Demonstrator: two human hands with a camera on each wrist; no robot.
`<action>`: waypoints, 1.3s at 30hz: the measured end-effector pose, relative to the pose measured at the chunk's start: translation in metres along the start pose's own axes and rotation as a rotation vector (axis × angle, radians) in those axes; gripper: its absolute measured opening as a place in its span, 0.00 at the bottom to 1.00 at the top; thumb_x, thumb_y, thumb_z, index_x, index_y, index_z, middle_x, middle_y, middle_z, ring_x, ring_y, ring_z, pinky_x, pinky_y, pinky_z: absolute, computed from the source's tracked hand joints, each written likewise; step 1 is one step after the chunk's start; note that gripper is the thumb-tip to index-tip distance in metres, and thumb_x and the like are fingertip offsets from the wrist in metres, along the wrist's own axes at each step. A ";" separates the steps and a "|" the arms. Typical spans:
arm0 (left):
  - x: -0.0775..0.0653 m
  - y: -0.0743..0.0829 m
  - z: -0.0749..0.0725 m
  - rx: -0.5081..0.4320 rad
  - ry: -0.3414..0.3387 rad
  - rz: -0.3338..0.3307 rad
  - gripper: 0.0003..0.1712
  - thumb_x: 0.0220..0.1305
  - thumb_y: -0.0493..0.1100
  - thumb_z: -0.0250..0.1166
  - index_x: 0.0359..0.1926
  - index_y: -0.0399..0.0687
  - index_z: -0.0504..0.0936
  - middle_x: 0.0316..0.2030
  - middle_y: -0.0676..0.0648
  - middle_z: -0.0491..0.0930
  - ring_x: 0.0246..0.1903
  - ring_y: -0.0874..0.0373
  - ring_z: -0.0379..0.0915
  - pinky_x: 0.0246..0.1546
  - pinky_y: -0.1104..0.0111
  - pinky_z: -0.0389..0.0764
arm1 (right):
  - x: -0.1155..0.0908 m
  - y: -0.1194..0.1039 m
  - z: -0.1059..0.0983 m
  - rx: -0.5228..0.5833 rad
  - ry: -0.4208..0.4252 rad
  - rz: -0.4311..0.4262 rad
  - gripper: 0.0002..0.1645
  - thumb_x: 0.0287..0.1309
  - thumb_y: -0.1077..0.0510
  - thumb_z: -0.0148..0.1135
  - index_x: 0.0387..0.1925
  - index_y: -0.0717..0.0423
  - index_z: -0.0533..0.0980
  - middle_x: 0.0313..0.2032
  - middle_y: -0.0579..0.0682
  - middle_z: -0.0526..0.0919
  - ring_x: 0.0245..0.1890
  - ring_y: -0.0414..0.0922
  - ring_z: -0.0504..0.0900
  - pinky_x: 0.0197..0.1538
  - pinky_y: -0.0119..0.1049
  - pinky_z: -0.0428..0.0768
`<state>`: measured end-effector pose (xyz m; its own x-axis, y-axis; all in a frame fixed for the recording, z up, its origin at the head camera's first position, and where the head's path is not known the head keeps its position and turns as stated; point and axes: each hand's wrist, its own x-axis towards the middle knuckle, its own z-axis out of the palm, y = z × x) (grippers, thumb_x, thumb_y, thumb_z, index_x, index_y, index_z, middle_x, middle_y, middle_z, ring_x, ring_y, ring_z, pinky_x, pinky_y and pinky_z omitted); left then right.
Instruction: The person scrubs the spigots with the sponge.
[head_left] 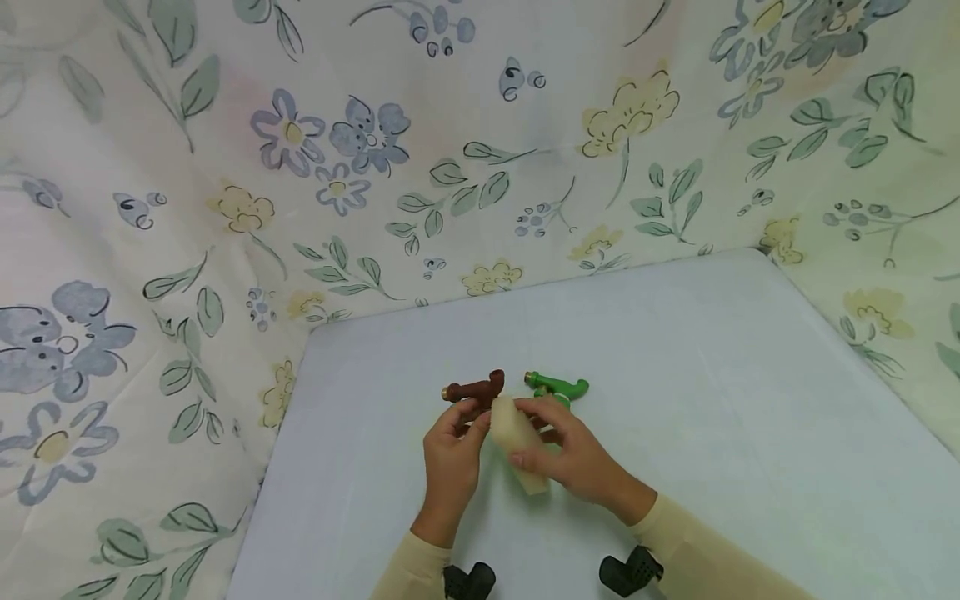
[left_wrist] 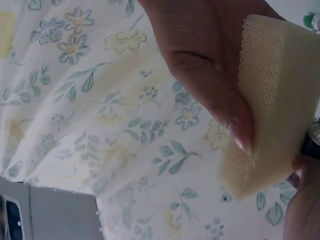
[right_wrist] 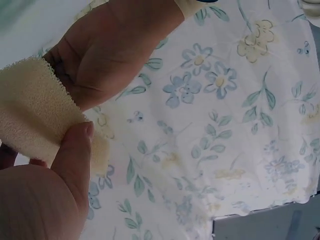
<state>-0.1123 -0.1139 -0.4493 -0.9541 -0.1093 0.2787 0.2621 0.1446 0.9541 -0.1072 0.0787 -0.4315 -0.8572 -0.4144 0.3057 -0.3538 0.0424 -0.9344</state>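
A pale cream, porous sponge block (head_left: 512, 427) is held up at a tilt between the two hands. My right hand (head_left: 573, 454) grips it from the right, the thumb across its near face; in the right wrist view that thumb presses the sponge (right_wrist: 30, 107). From the other side my left hand (head_left: 452, 467) pinches at its left edge with curled fingers, partly hidden behind the block in the right wrist view. Just beyond the left fingers lies a reddish-brown tap (head_left: 476, 389) with a brass end. Behind the right hand is a green tap (head_left: 558, 386), partly covered.
A white-covered table (head_left: 675, 350) extends around the hands. Floral fabric (head_left: 450, 100) hangs behind it and along both sides. Black wrist devices (head_left: 471, 581) sit at the sleeve cuffs. A grey surface (left_wrist: 65, 210) shows past the fabric in the left wrist view.
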 end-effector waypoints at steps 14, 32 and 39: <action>0.009 0.000 -0.002 -0.469 -0.017 -0.178 0.31 0.55 0.35 0.72 0.60 0.41 0.71 0.49 0.31 0.76 0.50 0.42 0.75 0.45 0.53 0.79 | 0.002 -0.016 0.011 0.050 0.100 -0.061 0.39 0.54 0.64 0.70 0.66 0.55 0.63 0.56 0.49 0.69 0.52 0.52 0.70 0.52 0.49 0.75; 0.009 0.013 -0.003 -0.850 -0.191 -0.222 0.21 0.63 0.25 0.59 0.55 0.39 0.68 0.47 0.38 0.73 0.43 0.44 0.79 0.46 0.53 0.78 | 0.010 -0.006 -0.004 0.145 0.146 -0.012 0.37 0.58 0.64 0.66 0.66 0.55 0.61 0.54 0.54 0.71 0.53 0.55 0.70 0.56 0.53 0.72; 0.010 0.012 -0.004 -0.747 -0.157 -0.236 0.24 0.60 0.26 0.63 0.56 0.35 0.67 0.48 0.35 0.74 0.41 0.46 0.80 0.44 0.53 0.79 | 0.008 -0.005 -0.003 0.192 0.085 -0.007 0.36 0.59 0.67 0.64 0.67 0.56 0.61 0.56 0.55 0.70 0.55 0.56 0.69 0.55 0.53 0.73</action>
<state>-0.1182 -0.1170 -0.4346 -0.9912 0.0927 0.0943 0.0251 -0.5681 0.8226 -0.1128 0.0781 -0.4235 -0.8864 -0.3351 0.3193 -0.2890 -0.1380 -0.9473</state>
